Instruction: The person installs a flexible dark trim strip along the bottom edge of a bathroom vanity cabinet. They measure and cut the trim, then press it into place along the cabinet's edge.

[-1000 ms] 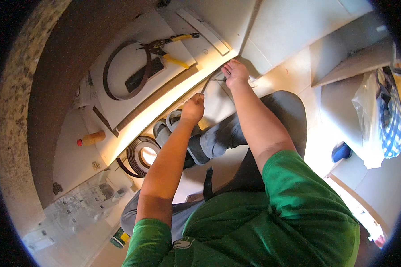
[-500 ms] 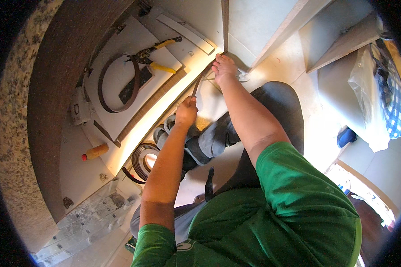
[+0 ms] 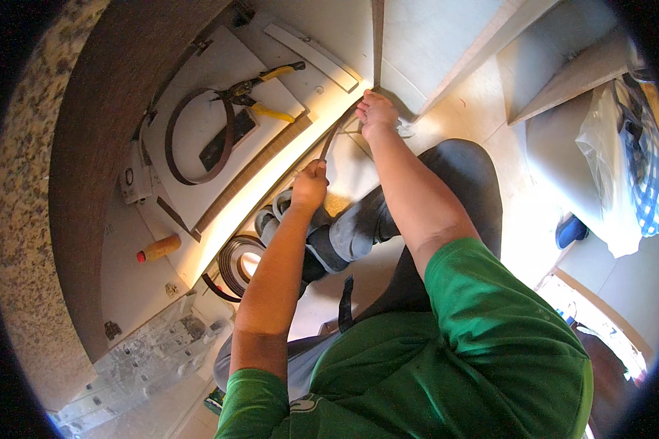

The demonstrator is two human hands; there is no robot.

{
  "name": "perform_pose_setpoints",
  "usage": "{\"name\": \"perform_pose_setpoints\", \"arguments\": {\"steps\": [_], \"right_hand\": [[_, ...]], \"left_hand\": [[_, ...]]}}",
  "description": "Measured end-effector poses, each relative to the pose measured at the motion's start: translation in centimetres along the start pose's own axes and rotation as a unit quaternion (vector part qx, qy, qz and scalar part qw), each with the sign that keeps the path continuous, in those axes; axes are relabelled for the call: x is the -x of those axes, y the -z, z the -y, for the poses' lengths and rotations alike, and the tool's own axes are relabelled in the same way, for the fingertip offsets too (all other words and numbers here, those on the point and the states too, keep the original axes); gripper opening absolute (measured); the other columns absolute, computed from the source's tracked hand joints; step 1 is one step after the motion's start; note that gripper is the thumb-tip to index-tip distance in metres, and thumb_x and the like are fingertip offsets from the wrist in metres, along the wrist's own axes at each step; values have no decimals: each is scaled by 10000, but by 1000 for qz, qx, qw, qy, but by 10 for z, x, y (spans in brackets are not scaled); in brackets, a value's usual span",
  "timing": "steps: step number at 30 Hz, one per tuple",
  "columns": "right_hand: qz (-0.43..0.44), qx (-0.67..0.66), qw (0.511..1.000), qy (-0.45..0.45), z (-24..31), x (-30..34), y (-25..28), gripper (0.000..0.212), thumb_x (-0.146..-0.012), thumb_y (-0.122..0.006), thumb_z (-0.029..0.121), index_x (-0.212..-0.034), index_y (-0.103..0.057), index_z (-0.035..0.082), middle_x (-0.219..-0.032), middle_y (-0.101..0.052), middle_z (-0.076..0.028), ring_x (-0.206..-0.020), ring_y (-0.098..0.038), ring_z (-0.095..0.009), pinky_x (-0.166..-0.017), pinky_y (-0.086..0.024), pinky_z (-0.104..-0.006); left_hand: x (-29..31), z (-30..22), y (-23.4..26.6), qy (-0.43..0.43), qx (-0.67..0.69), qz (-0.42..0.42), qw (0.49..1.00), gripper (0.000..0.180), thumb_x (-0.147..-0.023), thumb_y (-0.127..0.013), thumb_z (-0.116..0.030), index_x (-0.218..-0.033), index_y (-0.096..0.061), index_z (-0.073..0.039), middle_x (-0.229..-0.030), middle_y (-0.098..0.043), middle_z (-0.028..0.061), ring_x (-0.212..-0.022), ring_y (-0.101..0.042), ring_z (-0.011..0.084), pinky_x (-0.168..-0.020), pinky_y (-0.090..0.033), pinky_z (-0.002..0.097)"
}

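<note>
A narrow dark brown strip of edge banding (image 3: 334, 134) runs along the front edge of the cabinet's bottom panel (image 3: 227, 214). My left hand (image 3: 310, 184) is closed round its nearer part, thumb on top. Farther off, by the upright brown cabinet edge, my right hand (image 3: 377, 113) has its fingers bent and pressed on the strip's far part. Between the two hands the strip shows as a slightly bowed length. Below my left forearm lies a coil of brown edge banding (image 3: 232, 271), partly hidden by the arm.
Inside the cabinet, yellow-handled snips (image 3: 267, 110) and a loop of brown banding (image 3: 170, 150) lie on white boards. A tan bottle with a red tip (image 3: 158, 249) lies near the panel's left end. Cabinet doors (image 3: 447, 66) stand at far right; a plastic bag (image 3: 600, 146) hangs beyond.
Both hands stay on the strip and hardly move. The strip between them bows a little more. The whole view has shifted slightly.
</note>
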State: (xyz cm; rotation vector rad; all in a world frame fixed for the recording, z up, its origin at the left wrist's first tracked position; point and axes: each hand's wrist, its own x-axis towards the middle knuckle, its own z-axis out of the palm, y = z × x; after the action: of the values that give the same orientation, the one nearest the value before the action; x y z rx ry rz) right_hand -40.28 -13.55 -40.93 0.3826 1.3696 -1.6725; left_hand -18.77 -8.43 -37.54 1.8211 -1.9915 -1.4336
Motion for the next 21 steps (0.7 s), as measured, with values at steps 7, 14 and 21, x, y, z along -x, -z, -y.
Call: {"name": "perform_pose_setpoints", "arguments": {"steps": [7, 14, 21], "right_hand": [[12, 19, 1000, 9, 3, -4, 2, 138, -883, -680, 141, -989, -627, 71, -904, -615, -44, -745, -579, -166, -677, -513, -314], [8, 17, 1000, -8, 2, 6, -1, 213, -843, -708, 61, -994, -558, 72, -838, -616, -53, -685, -588, -172, -616, -507, -295], [52, 94, 993, -49, -2, 17, -1, 231, -874, -689, 159, -1042, -588, 35, -966, -599, -109, -854, -607, -260, -790, -536, -390]], "left_hand": [[-3, 5, 1, -15, -26, -6, 1000, 354, -981, -438, -376, -1014, -594, -59, -809, -659, 217, -817, -634, 411, -755, -475, 495], [-12, 14, 0, -29, -79, -28, 996, 369, -988, -401, -384, -1052, -588, -72, -980, -629, 292, -956, -582, 492, -849, -447, 564], [-16, 15, 6, -40, -110, -33, 993, 369, -993, -379, -375, -1086, -575, -77, -1029, -623, 296, -985, -575, 491, -877, -447, 563]]}}
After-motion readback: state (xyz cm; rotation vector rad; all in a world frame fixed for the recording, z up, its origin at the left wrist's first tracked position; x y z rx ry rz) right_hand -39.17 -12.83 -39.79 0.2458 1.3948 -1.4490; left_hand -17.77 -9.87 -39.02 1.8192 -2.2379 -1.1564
